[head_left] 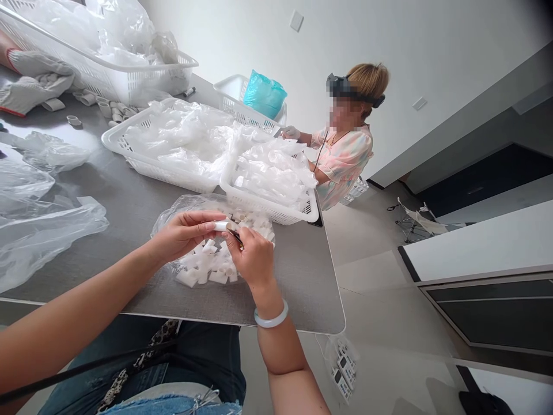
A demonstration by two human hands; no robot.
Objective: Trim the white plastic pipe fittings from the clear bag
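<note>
Between the thumb and fingers of my left hand [190,231] is a short white plastic tube [222,226], its open end turned to the right. My right hand [254,253] is closed around a thin dark tool [235,235], perhaps a small knife, whose tip meets the tube's open end. Most of the tool is hidden by my fingers. Under both hands, a clear plastic bag [166,216] lies spread on the table with many loose white plastic pieces [207,265] on it, short tubes among them.
White baskets [181,183] [276,213] full of clear bags stand just beyond my hands. Another basket [129,78] is at the back left, near a gloved hand [38,80] and loose tubes [103,106]. A co-worker [345,150] stands beyond the table's right corner [339,323].
</note>
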